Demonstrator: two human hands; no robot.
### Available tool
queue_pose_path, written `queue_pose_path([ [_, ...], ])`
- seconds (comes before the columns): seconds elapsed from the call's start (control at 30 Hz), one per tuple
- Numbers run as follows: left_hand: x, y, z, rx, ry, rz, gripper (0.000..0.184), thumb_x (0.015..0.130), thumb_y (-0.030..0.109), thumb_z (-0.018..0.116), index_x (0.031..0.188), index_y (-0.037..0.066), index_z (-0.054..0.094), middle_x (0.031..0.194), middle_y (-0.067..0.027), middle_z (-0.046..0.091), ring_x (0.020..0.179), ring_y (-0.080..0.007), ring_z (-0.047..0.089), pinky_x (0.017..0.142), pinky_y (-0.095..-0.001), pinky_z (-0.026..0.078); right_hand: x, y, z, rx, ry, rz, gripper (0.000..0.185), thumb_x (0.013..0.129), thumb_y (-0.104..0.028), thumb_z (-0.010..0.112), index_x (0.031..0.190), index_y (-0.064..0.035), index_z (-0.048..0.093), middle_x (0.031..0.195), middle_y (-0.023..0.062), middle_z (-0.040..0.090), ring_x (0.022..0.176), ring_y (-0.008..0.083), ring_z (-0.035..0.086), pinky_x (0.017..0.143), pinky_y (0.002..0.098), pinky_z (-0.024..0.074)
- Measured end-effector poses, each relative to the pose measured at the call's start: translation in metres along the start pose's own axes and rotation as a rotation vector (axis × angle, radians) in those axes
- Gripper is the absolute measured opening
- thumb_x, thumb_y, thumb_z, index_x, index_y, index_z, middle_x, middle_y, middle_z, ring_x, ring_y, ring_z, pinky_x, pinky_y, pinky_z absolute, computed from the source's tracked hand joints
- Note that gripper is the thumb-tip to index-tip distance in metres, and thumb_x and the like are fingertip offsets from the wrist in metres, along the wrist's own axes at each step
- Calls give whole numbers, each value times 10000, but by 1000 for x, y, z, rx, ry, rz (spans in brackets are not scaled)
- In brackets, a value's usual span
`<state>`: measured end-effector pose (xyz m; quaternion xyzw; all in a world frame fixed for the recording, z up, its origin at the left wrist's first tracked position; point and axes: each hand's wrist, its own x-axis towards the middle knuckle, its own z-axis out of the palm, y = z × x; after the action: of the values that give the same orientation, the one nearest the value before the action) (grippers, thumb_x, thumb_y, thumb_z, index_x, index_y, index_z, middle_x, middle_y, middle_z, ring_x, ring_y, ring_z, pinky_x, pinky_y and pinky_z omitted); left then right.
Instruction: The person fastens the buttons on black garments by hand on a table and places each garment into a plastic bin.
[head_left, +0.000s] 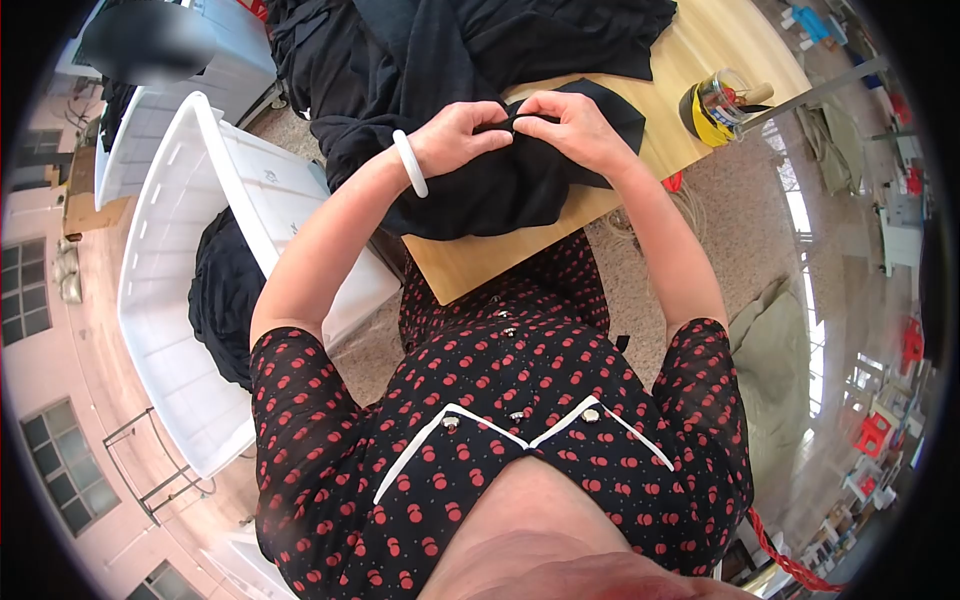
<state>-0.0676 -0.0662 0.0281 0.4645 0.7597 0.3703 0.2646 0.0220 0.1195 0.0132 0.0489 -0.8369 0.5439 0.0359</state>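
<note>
Both of my hands pinch the edge of a black garment (pixel 500 190) that lies over the near part of a wooden table. My left hand (pixel 455 138), below a white bangle (pixel 410 163), has thumb and fingertips pressed together on the cloth. Close beside it, my right hand (pixel 575 128) grips the same edge between thumb and forefinger. A narrow fold of fabric shows between the two hands. The garment's lower part bunches toward the table's near edge, and a flap of it spreads out beyond my right hand.
More black clothes (pixel 430 45) are heaped across the wooden table (pixel 455 265). A clear container with a yellow band (pixel 715 105) stands at the table's right edge. To the left, a large white bin (pixel 170 300) holds dark cloth (pixel 225 290). Coiled cord lies on the floor at right.
</note>
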Motion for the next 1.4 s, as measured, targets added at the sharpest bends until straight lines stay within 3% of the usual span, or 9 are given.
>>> queue_pose_path([
  [0.17,4,-32,8,110,-30,-96,212,845,155,555,948,-29,587,815,-116,617,777,-173,572,732,-304,445,-19,26,-1,-179,-77,146,323,744,-304,663,861,-5,618,766,118,626,712,226,602,646,321,462],
  [0.23,16,-27,0,134,-86,-242,339,823,332,574,870,4,642,864,-156,648,830,-296,616,757,-350,472,-31,27,-4,-235,-58,151,317,723,-290,668,858,-8,617,760,121,623,707,240,601,642,331,460],
  [0.33,37,1,5,403,-2,-279,415,761,439,637,868,38,636,880,-147,649,837,-299,618,754,-369,480,-38,27,-6,-247,-71,230,281,709,-255,663,837,-8,623,740,121,626,705,254,607,648,346,458],
  [0.5,58,3,29,654,-141,-54,329,705,304,701,938,91,608,962,-134,619,928,-306,581,804,-391,460,-46,26,-9,-345,-64,246,250,714,-242,655,816,-14,635,746,128,632,719,272,612,659,351,466],
  [0.77,55,-17,41,356,86,-159,239,774,213,624,925,28,617,884,-181,636,847,-307,615,747,-368,479,-47,52,-3,140,282,166,142,763,-123,648,845,-8,637,741,33,646,695,93,585,659,250,457],
  [1.03,63,-20,27,-341,219,-340,143,838,120,594,911,-2,610,821,-25,622,746,-83,559,698,-220,466,-33,18,-4,819,266,97,124,835,-33,563,948,-5,607,866,-21,595,794,37,533,749,171,423],
  [1.23,72,-2,4,-502,128,-348,170,812,138,587,910,6,632,819,-39,644,737,-102,580,694,-248,469,-25,-3,-1,114,333,8,119,812,-70,553,899,-18,617,695,-1,587,621,27,506,571,212,417],
  [1.3,72,-3,5,224,82,-271,244,740,214,593,831,-3,657,731,-109,648,691,-155,590,683,-311,468,-21,1,2,-44,411,-110,117,764,-78,569,855,-30,624,665,106,591,534,130,532,527,270,419],
  [1.4,72,4,11,22,89,-352,234,703,227,625,794,18,681,726,-117,648,714,-188,614,686,-313,474,-19,-1,5,-146,393,-71,110,753,-77,557,830,-34,623,689,132,604,561,225,575,538,323,436],
])
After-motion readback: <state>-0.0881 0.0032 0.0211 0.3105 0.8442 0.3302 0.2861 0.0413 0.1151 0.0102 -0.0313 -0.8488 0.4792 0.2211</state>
